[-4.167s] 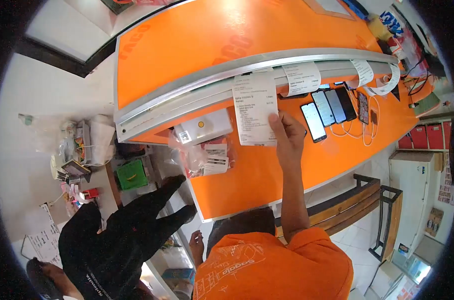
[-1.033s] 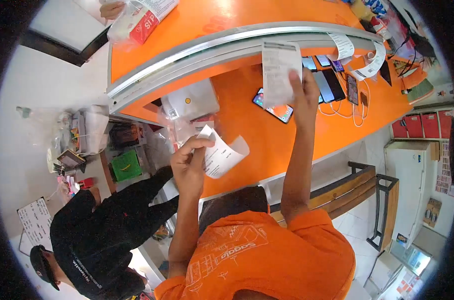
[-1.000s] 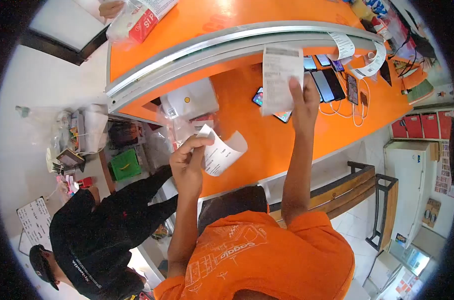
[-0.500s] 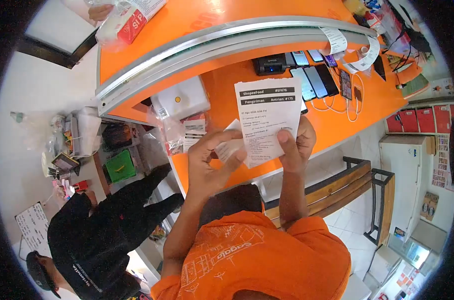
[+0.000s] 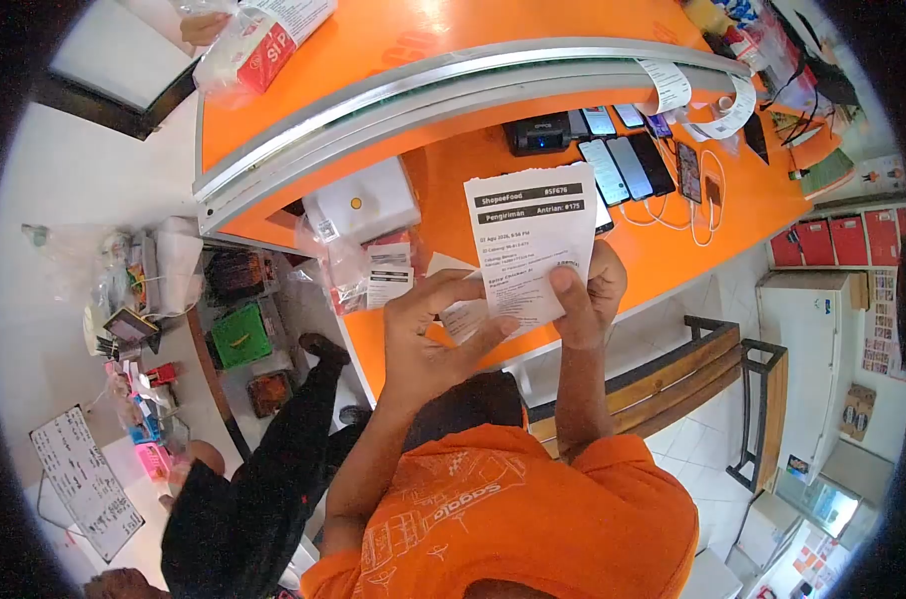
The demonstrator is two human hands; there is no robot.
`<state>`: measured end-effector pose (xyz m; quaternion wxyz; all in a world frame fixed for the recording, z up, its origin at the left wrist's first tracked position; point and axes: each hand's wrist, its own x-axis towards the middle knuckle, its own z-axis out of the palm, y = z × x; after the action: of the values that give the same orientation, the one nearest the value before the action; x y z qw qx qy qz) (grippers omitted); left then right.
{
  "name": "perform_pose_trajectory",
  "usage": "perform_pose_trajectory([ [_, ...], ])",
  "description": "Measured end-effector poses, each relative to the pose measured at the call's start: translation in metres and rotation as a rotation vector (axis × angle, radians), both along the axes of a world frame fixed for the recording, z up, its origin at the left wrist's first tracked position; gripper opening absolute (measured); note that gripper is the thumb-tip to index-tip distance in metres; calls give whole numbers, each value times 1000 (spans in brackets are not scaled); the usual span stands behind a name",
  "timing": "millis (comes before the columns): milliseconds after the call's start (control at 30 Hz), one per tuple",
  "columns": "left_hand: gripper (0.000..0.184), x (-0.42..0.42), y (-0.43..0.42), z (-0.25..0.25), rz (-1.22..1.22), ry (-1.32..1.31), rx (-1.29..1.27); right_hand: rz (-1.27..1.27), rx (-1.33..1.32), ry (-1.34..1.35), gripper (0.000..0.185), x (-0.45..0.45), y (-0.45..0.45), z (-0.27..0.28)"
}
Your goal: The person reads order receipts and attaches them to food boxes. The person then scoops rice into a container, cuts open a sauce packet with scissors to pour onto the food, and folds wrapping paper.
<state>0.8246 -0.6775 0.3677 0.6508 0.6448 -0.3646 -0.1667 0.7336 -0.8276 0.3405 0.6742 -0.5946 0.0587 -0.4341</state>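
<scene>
"In the head view, where is the printed receipt?"

"At the centre of the frame, upright and face out: the ShopeeFood receipt (image 5: pixel 528 235). The right hand (image 5: pixel 595 290) pinches its lower right edge, thumb in front."

"And the left hand (image 5: pixel 423 334)?"

"Just left of centre, grasping a second slip (image 5: pixel 460 319), partly hidden behind the receipt. Its thumb reaches the receipt's lower edge; whether it clamps both papers, I can't tell."

"How far along does it look?"

"Both papers are off the orange counter (image 5: pixel 453 215) and the front one is open to read, top edge ragged, as if torn off. I'd judge they're being checked or sorted; neither has been set down or attached to anything."

"What's around them?"

"Phones (image 5: pixel 628 165) right of the receipt's top, a plastic bag with slips (image 5: pixel 391 280) left of centre, and a curled paper strip (image 5: pixel 737 110) at upper right. Upper left, another person's hand (image 5: pixel 204 28) is beside a bagged package (image 5: pixel 268 50)."
</scene>
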Motion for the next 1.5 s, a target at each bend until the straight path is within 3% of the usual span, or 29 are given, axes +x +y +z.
perform_pose_trajectory([
  [233, 22, 3, 4, -1, 15, 13, 4, 34, 25, -23, 18, 2, -7, -6],
  [300, 20, 7, 14, -5, 64, -14, 29, -171, -271, 54, 11, 21, -23, 4],
  [367, 18, 8, 30, -15, 141, -47, 52, -478, -268, 351, 16, 67, -56, 41],
  [400, 16, 6, 40, -23, 161, 43, 37, -460, -390, 281, 18, 97, -72, 69],
  [433, 14, 7, 53, -31, 198, 131, 17, -474, -440, 429, 30, 130, -108, 68],
  [467, 14, 8, 65, -36, 230, 80, 15, -334, -450, 162, 35, 173, -115, 85],
  [533, 14, 5, 93, -39, 293, 103, 54, -392, -954, 260, 32, 262, -187, 67],
  [567, 15, 1, 109, -43, 297, 148, 98, -471, -1528, 217, 28, 311, -235, 53],
  [633, 14, -8, 130, -60, 469, 30, 35, -282, -1447, 280, 30, 359, -251, 39],
  [733, 12, -27, 165, -76, 528, 189, 127, -54, -1263, 240, 34, 403, -243, 45],
  [833, 14, -46, 208, -105, 650, 203, 38, 231, -893, 14, 38, 380, -173, 78],
  [900, 15, -60, 240, -112, 741, 264, 15, 324, -422, 88, 40, 330, -44, 110],
  [933, 15, -67, 244, -119, 799, 249, 69, 158, -910, -48, 41, 338, -40, 100],
  [967, 15, -75, 248, -120, 809, 256, 67, 281, -920, -94, 42, 334, 1, 101],
  [1000, 16, -85, 255, -120, 833, 404, 83, 367, -629, -44, 42, 328, 62, 88],
  [1033, 16, -93, 259, -120, 849, 552, 100, 650, -320, 218, 42, 318, 107, 98],
  [1067, 18, -101, 261, -133, 878, 479, 123, 611, -831, -20, 42, 374, 112, 27],
  [1133, 19, -113, 263, -134, 924, 446, 91, 951, -671, 55, 37, 293, 226, 69],
  [1267, 20, -142, 277, -139, 1009, 485, 55, 1178, -602, 138, 33, 308, 291, 47],
  [1300, 19, -146, 280, -137, 1054, 479, -10, 1173, -598, 138, 33, 315, 306, 36],
  [1367, 18, -153, 286, -135, 1064, 496, -20, 1052, -797, -112, 32, 323, 335, 12],
  [1433, 18, -160, 291, -136, 1057, 516, -36, 1070, -829, -6, 27, 311, 363, 5],
  [1500, 17, -163, 294, -142, 1062, 550, -134, 979, -871, -193, 27, 314, 388, -17],
])
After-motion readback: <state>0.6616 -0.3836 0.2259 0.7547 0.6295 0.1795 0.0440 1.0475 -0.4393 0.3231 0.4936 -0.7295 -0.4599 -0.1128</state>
